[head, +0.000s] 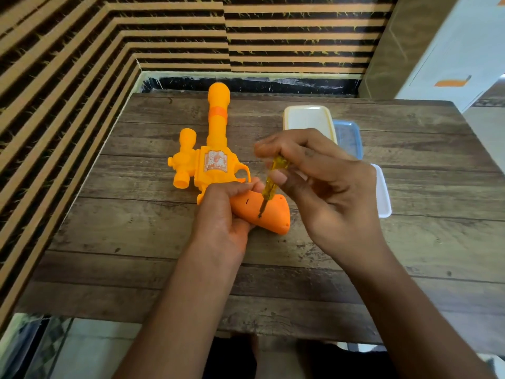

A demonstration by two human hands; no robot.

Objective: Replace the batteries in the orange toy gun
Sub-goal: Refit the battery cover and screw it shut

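The orange toy gun [217,127] lies mid-frame on the desk [131,242], barrel toward the top of the frame. The left grip [221,214] is curled round its handle. The right grip [322,184] pinches a yellow screwdriver [273,179], tip touching the handle. The print on the gun's sticker [216,161] is too blurred to read

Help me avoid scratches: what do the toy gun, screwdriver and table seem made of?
The toy gun: seemingly matte orange plastic, moulded seams. The screwdriver: see-through yellow plastic handle, dark metal-looking shaft. The table: wood or wood-look laminate, worn grain; unclear which.
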